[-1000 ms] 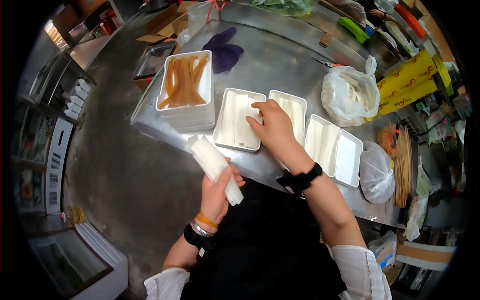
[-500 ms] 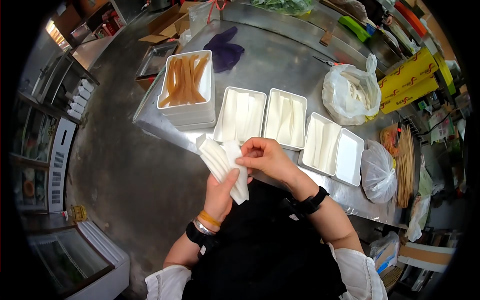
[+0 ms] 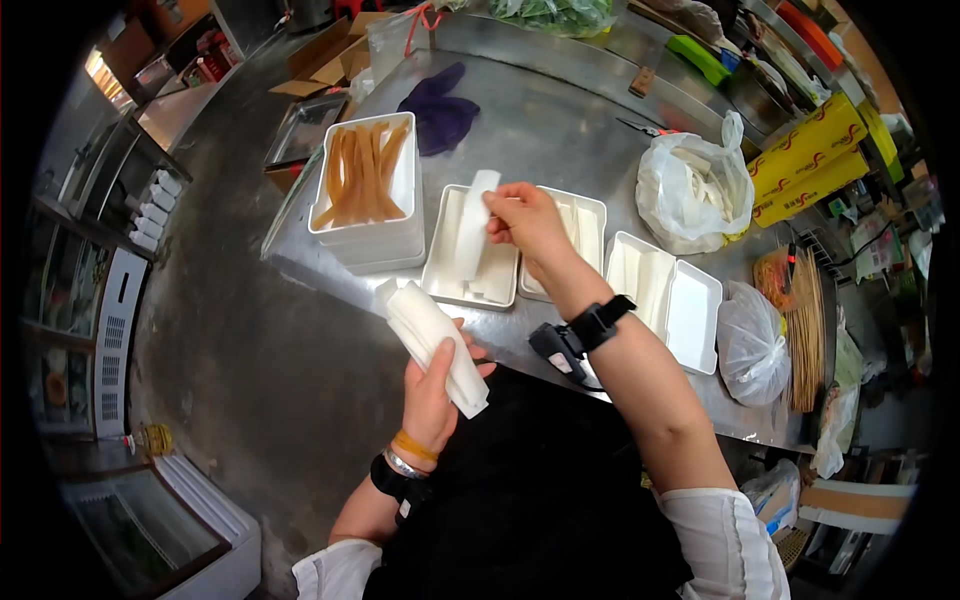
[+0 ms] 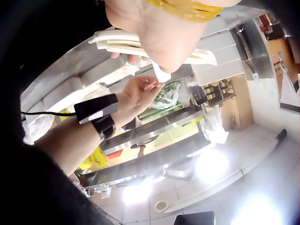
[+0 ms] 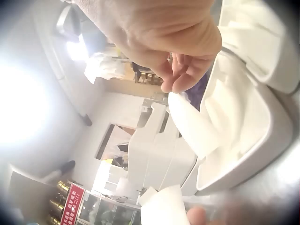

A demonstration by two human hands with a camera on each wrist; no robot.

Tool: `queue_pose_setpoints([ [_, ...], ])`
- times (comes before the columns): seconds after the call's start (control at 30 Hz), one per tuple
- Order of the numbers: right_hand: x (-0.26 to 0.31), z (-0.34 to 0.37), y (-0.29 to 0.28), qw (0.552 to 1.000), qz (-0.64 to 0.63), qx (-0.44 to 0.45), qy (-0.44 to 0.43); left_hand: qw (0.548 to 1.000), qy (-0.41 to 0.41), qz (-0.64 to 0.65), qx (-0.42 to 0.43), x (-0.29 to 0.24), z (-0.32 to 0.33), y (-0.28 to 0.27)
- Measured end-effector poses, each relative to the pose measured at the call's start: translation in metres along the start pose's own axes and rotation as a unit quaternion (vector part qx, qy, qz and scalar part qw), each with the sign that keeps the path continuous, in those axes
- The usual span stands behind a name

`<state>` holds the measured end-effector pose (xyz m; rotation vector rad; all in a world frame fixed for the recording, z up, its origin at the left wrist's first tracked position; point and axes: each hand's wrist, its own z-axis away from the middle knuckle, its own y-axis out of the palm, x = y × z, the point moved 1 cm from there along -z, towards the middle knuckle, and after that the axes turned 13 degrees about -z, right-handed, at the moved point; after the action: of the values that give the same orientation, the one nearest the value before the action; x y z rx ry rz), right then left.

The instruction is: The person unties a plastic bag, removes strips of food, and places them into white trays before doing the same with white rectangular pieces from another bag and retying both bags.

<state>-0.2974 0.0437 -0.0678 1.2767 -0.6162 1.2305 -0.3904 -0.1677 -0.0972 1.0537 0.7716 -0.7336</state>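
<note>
My left hand [image 3: 432, 385] grips a stack of flat white strips [image 3: 428, 330], thumb on top, just off the table's front edge. Above a white box [image 3: 490, 300], my right hand [image 3: 530, 222] pinches one white strip [image 3: 478, 225] between thumb and fingertips. That strip hangs down over the box, and more white strips lie inside. In the right wrist view the pinched strip [image 5: 190, 124] droops from the fingertips toward the box [image 5: 262, 136]. The left wrist view shows the held stack [image 4: 126, 44] from below.
Left stands a stack of white boxes [image 3: 375, 245] topped with brown strips [image 3: 362, 175]. To the right are two more strip-filled boxes, an empty white box [image 3: 692, 318], plastic bags [image 3: 755, 345] and wooden skewers [image 3: 806, 335]. A purple cloth [image 3: 440, 108] lies behind on the metal table [image 3: 545, 105].
The right hand reached over the box, came to the left hand's stack with a strip, then returned to the box and now lifts another strip. The left hand still holds its stack.
</note>
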Motion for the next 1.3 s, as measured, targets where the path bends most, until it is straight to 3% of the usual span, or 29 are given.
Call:
queue_pose_setpoints([
  [0.13,-0.032,-0.014,0.014,0.997,0.044,0.003,0.056,1.000,0.007,-0.001,-0.005,-0.004,0.001,-0.002],
  [0.27,-0.051,-0.020,0.012,0.992,0.127,0.002,0.020,1.000,0.005,-0.003,-0.013,-0.005,0.001,-0.005],
  [0.37,-0.034,-0.001,0.012,0.960,0.270,-0.002,-0.070,1.000,-0.004,-0.005,-0.021,-0.008,0.002,-0.005],
  [0.47,-0.018,0.029,0.001,0.908,0.353,0.083,-0.212,1.000,-0.009,-0.005,-0.026,-0.009,0.000,-0.006],
  [0.57,0.004,0.075,0.002,0.932,0.276,0.230,0.043,1.000,0.000,-0.013,-0.022,-0.005,-0.004,-0.005],
  [0.67,-0.019,0.093,-0.014,0.957,0.117,0.251,0.082,0.999,0.019,-0.016,-0.022,-0.003,-0.006,-0.001],
  [0.77,-0.001,0.099,-0.012,0.971,0.121,0.188,0.079,0.998,0.027,-0.022,-0.055,0.003,-0.005,-0.003],
  [0.93,0.019,0.061,-0.017,0.996,0.055,0.072,-0.020,0.999,-0.005,-0.017,-0.049,0.000,0.000,-0.004],
  [1.03,0.014,0.026,-0.014,0.999,0.042,0.009,-0.004,0.999,-0.009,-0.022,-0.036,0.003,0.002,-0.002],
  [1.13,-0.008,0.004,-0.010,0.994,0.080,0.007,0.077,0.999,-0.007,-0.029,-0.024,0.003,0.002,-0.001],
  [1.3,-0.021,0.006,-0.007,0.974,0.223,0.000,-0.035,0.999,-0.005,-0.033,-0.003,0.003,0.003,-0.002],
])
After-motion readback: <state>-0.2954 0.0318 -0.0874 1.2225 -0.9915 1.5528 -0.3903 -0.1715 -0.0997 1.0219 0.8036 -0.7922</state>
